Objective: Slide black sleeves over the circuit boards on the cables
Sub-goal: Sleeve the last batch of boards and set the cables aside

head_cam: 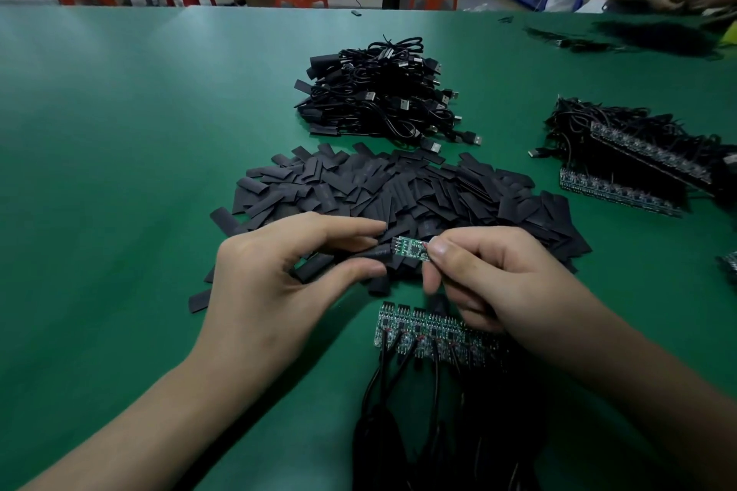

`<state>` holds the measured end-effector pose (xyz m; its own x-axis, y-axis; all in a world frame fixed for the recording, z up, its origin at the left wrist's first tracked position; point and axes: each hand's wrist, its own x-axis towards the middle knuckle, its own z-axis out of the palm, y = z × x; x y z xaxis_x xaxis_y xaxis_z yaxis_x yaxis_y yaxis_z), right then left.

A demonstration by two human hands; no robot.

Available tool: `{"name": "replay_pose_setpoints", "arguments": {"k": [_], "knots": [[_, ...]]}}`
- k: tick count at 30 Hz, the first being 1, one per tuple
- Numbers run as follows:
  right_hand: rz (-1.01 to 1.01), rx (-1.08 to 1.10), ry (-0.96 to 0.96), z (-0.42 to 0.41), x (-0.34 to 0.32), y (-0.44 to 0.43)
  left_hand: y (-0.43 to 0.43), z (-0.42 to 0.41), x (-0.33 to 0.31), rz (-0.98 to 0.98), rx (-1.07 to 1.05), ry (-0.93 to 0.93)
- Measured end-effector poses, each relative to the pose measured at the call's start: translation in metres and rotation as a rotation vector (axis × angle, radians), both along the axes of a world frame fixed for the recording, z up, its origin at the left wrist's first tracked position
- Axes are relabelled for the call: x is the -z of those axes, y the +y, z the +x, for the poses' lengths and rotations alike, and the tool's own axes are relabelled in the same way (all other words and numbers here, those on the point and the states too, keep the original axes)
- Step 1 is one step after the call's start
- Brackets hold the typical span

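Circuit board (410, 248), small and green, sits just below the middle of the frame, pinched at its right end by the curled fingers of the right hand (490, 283). The left hand (287, 275) pinches a black sleeve (377, 252) between thumb and forefinger, its mouth touching the board's left end. The step looks like threading the sleeve on. Next, the mouth likely needs to stay open and square to the board while sliding right. Behind lies the sleeve pile (399, 187); below, a row of bare boards (422, 335).
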<state>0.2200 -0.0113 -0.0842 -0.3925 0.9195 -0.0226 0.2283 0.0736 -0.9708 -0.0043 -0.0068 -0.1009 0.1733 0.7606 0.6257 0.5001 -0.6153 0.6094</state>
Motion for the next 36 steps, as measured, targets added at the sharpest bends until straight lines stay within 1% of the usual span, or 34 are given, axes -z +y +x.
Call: {"name": "replay_pose_setpoints", "arguments": {"k": [6,11,13,16,18,21,23,26,30,34,36], "knots": [[-0.005,-0.029,-0.053,0.001,0.002,-0.001,-0.002,0.0,-0.001,0.006,-0.014,-0.008],[0.039,-0.009,-0.168,0.003,0.004,0.0,0.0,-0.002,-0.002,0.087,0.027,0.124],[-0.015,-0.026,-0.123,0.004,0.004,0.001,0.0,-0.004,-0.001,0.137,0.045,0.166],[-0.154,-0.077,-0.012,0.005,0.0,0.002,0.003,-0.007,0.0,0.209,0.102,0.255],[-0.207,-0.106,0.007,0.005,-0.002,0.003,0.004,-0.009,0.001,0.225,0.125,0.289],[-0.195,-0.139,-0.02,0.006,0.0,0.003,0.003,-0.009,0.001,0.178,0.127,0.253],[-0.133,-0.135,-0.078,0.006,0.003,0.002,0.001,-0.009,0.001,0.126,0.124,0.205],[-0.045,-0.125,-0.158,0.006,0.005,0.001,0.001,-0.008,0.0,0.085,0.144,0.196],[-0.077,-0.141,-0.149,0.006,0.005,0.0,-0.001,-0.004,0.0,0.089,0.186,0.203],[-0.095,-0.166,-0.12,0.005,0.004,0.0,-0.003,-0.002,0.0,0.091,0.173,0.177],[-0.054,-0.145,-0.125,0.005,0.004,-0.001,-0.004,0.0,-0.001,0.091,0.152,0.15]]}}
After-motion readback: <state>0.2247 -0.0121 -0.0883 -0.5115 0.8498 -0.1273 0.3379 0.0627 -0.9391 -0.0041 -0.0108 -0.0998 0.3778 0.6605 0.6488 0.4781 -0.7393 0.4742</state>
